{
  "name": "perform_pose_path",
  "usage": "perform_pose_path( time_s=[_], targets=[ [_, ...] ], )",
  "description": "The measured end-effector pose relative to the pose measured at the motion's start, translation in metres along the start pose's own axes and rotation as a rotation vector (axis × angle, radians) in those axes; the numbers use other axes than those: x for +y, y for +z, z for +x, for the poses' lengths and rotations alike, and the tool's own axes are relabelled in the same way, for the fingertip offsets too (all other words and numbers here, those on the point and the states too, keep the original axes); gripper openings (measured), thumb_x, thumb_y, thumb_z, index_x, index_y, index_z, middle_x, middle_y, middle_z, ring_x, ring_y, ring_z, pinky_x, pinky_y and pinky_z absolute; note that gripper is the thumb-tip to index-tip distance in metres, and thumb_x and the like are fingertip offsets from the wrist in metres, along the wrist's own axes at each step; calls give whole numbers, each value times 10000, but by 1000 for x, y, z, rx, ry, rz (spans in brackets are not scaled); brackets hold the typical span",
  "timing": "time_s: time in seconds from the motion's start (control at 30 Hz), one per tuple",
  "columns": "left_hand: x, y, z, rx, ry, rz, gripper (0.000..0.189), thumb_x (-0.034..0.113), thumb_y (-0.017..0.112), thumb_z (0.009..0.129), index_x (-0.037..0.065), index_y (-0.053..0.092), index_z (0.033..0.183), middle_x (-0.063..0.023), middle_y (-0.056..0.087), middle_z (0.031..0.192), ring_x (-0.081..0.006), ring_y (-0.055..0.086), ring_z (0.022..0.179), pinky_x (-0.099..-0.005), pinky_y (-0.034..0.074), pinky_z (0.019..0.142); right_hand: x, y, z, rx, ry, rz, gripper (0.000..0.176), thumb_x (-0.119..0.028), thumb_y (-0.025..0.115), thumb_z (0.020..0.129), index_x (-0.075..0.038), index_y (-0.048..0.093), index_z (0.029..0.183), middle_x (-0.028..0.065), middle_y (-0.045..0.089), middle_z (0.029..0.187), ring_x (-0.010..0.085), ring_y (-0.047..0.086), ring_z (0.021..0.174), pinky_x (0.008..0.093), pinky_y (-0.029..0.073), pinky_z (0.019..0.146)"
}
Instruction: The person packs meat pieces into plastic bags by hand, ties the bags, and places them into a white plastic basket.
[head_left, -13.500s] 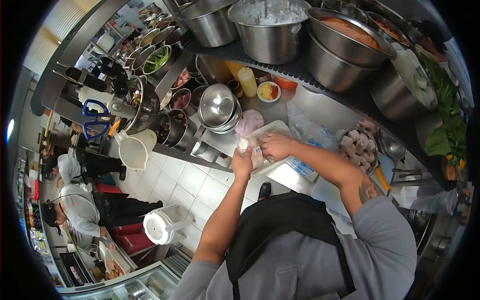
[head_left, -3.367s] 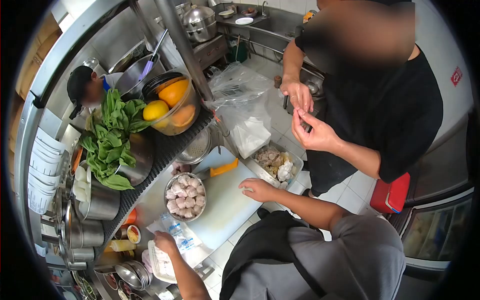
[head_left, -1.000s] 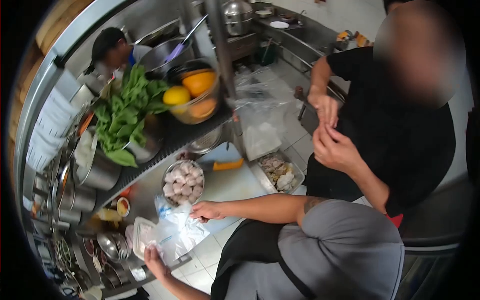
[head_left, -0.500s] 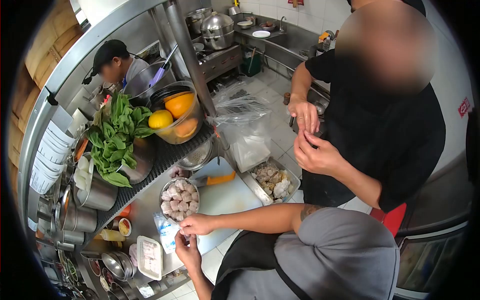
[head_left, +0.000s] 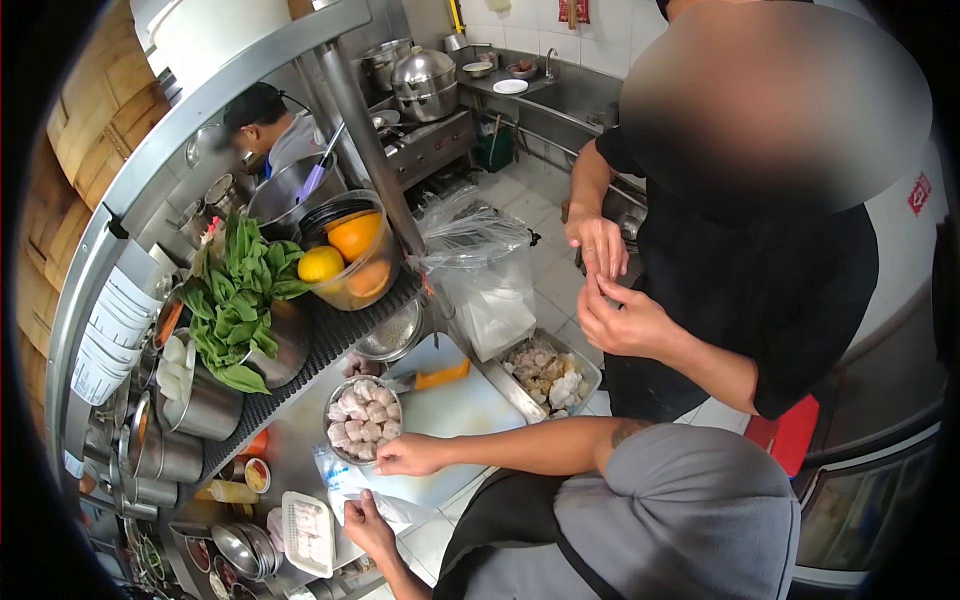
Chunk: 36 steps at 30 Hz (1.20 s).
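The step in hand looks like handling a clear plastic bag (head_left: 397, 510), apparently spreading it at its edge. The right hand (head_left: 415, 455), at 12 o'clock from the bag, is closed, fingertips drawn together, and seems to pinch the film. The left hand (head_left: 370, 525), at 8 o'clock, has its thumb raised and fingers curled; whether it grips the film I cannot tell. I judge that the next move calls for a light pinch and care in parting such thin layers.

The bag is over the near edge of the cutting board (head_left: 470, 410), limp, creased and see-through. Blue print (head_left: 338, 472) shows at 10 o'clock, on this bag or another beneath. A metal bowl (head_left: 331, 425) of pale meat chunks (head_left: 362, 412) stands near at 11 o'clock, and a white basket (head_left: 287, 520) lies around 9 o'clock.
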<state>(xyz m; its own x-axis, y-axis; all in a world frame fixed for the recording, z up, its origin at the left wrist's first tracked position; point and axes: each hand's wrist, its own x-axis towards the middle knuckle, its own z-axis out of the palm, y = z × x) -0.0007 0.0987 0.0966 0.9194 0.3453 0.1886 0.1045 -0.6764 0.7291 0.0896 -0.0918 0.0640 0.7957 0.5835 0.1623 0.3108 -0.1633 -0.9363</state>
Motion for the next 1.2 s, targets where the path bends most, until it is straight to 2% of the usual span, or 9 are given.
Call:
perform_pose_path(
  time_s=[0.13,0.2,0.47,0.63,0.73,0.87,0.97,1.03,1.2],
  targets=[
    [19,20,-7,-140,78,-32,298,169,681,928,-40,552,759,-122,550,604,-173,413,566,-378,403,536,-4,11,-5,56,-105,50,395,-401,634,956,-9,641,910,142,664,777,252,644,718,399,486,662],
    [37,35,-10,-177,108,-152,244,151,681,915,-68,665,1023,-193,668,767,-161,530,657,-343,472,630,-5,16,2,25,-74,125,415,-412,634,947,-2,635,884,176,671,778,285,656,717,422,487,657],
    [15,22,3,-180,-150,-587,373,104,680,914,41,380,701,29,362,578,-102,314,507,-303,338,461,-3,-6,-4,146,-6,-35,314,-271,619,962,-11,544,803,140,622,751,287,646,714,406,469,624],
    [2,12,12,-459,-110,-18,182,33,657,891,69,501,804,-72,605,685,-155,613,604,-282,491,511,-15,-14,-13,178,-59,-39,229,-194,624,916,-29,540,782,162,602,733,349,640,731,469,465,646],
    [-22,19,13,-251,-541,-834,161,-10,648,859,61,519,924,-110,654,814,-197,670,699,-309,553,568,-21,-11,-24,-21,-163,-272,159,-124,609,878,-20,553,771,172,625,765,387,640,767,511,466,675],
    [-2,-3,0,-464,-581,-1577,326,-64,643,806,70,515,1074,-147,662,948,-221,671,796,-311,573,721,26,12,-16,3,-56,-293,67,-87,547,869,-21,554,876,204,623,778,427,626,782,510,482,716],
    [-18,14,-6,-441,-331,-774,315,-65,652,790,72,507,1034,-93,613,895,-170,629,783,-295,555,752,39,18,-8,159,-25,-208,50,-93,545,880,-49,560,860,151,640,824,353,651,796,463,491,697],
    [-40,32,-4,-341,-229,-328,267,-57,625,820,69,493,1015,-58,565,845,-144,592,751,-292,551,745,53,33,-6,36,156,362,93,-97,506,916,-73,570,853,92,639,825,269,652,788,416,494,678],
    [-41,39,1,-250,-659,-1373,117,-11,517,910,63,526,1000,-131,625,936,-238,659,935,-356,581,810,28,32,-18,-52,379,1172,153,-100,459,916,-86,601,970,1,603,876,150,620,844,349,519,754]
  ],
)
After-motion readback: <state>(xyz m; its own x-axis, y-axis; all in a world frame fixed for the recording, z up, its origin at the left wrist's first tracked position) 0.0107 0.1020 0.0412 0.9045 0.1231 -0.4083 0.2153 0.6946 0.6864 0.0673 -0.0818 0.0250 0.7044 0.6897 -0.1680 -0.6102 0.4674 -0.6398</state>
